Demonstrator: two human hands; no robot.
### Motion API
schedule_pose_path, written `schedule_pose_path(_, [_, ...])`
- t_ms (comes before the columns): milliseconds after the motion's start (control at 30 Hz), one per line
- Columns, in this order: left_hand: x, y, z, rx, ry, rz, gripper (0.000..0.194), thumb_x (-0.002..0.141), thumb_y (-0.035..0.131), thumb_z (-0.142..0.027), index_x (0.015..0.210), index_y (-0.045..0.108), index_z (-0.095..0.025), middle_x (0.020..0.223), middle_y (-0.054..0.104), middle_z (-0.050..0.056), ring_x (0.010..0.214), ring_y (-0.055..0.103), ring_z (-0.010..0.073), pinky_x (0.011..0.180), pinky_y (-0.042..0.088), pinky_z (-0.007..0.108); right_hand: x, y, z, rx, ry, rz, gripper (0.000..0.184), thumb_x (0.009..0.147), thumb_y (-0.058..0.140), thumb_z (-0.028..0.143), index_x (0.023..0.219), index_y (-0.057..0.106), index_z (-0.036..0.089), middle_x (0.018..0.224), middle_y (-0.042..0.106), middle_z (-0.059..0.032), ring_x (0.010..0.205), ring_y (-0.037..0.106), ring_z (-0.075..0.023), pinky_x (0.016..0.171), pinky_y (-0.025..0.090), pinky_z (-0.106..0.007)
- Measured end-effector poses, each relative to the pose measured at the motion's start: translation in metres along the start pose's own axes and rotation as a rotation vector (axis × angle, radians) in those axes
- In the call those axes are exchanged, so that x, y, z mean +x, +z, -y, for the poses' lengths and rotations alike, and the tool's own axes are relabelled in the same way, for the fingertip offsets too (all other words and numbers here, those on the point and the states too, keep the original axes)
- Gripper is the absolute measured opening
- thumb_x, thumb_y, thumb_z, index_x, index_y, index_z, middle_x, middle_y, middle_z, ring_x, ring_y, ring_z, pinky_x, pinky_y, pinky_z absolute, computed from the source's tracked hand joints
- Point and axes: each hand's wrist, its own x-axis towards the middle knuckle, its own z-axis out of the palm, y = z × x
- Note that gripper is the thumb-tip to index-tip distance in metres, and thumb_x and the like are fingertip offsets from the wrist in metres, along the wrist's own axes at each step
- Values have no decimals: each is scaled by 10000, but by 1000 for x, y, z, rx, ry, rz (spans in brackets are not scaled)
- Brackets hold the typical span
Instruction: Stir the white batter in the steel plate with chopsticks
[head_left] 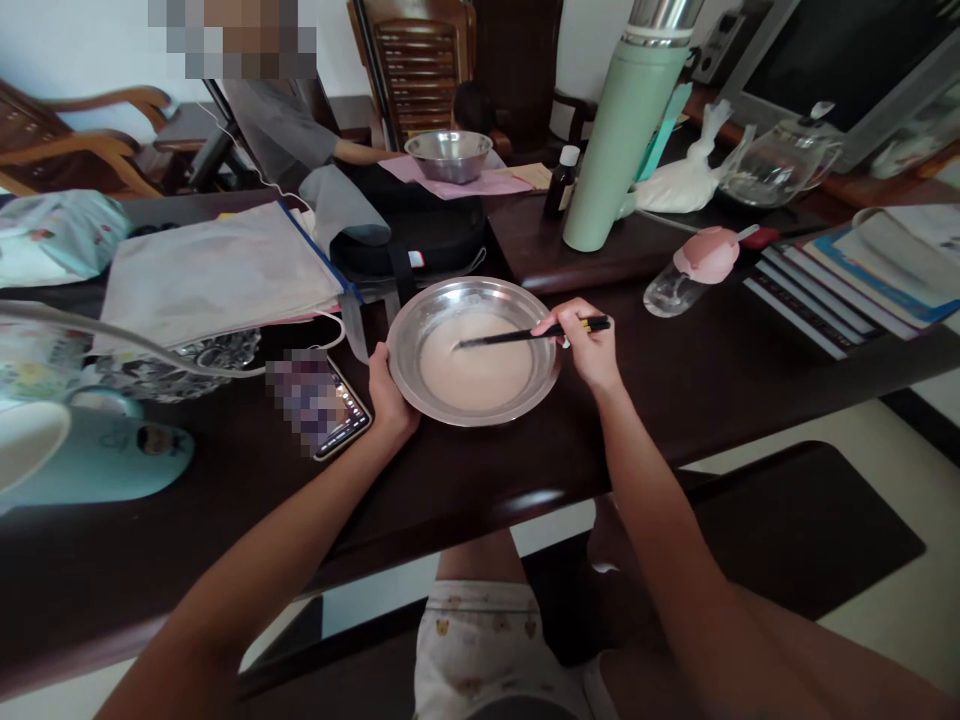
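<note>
No text is readable, the marks on the book spines at 3 o'clock and phone at 9 o'clock being blurred.

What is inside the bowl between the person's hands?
The bowl holds a pale, milky liquid, with the tips of the black chopsticks in it. The liquid hides the bowl's bottom, so anything lying beneath cannot be seen.
</note>
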Motion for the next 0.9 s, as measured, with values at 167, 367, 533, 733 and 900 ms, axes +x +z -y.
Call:
schedule_pose_path(167, [0, 4, 3, -21, 75, 35, 381, 972, 703, -570, 831, 760, -221, 800, 777, 48, 1049, 788, 307, 946, 647, 391, 7, -5, -9, 52, -19, -274, 606, 1006, 542, 803, 751, 637, 262, 524, 616, 40, 417, 496, -102, 417, 349, -267])
schedule_pose_path(367, [4, 4, 4, -17, 102, 81, 406, 914, 743, -628, 854, 775, -228, 819, 791, 72, 1036, 786, 330, 886, 650, 399, 4, -1, -11, 72, 63, -26, 556, 919, 706, 788, 748, 697, 259, 572, 686, 21, 503, 608, -132, 505, 468, -281])
schedule_pose_path(533, [7, 2, 2, -35, 139, 73, 312, 842, 787, -547, 820, 763, -237, 794, 781, 37, 924, 766, 288, 841, 627, 373, 3, 3, -8, 66, 51, -254, 614, 970, 581, 823, 718, 650, 268, 535, 669, 28, 436, 555, -119, 450, 388, -277])
schedule_pose_path(733, [4, 3, 0, -34, 139, 32, 201, 809, 756, -435, 803, 774, -234, 808, 806, 29, 934, 778, 275, 859, 616, 340, -3, 5, -6, 88, 130, 7, 583, 939, 676, 793, 707, 707, 260, 562, 716, 19, 505, 648, -161, 572, 551, -318])
schedule_pose_path(900, [2, 1, 1, -34, 102, -7, 193, 834, 720, -427, 762, 750, -251, 812, 807, 21, 939, 778, 262, 837, 605, 313, -4, 1, -2, 49, 34, -198, 598, 980, 641, 759, 653, 722, 265, 567, 712, -8, 559, 673, -185, 614, 557, -341])
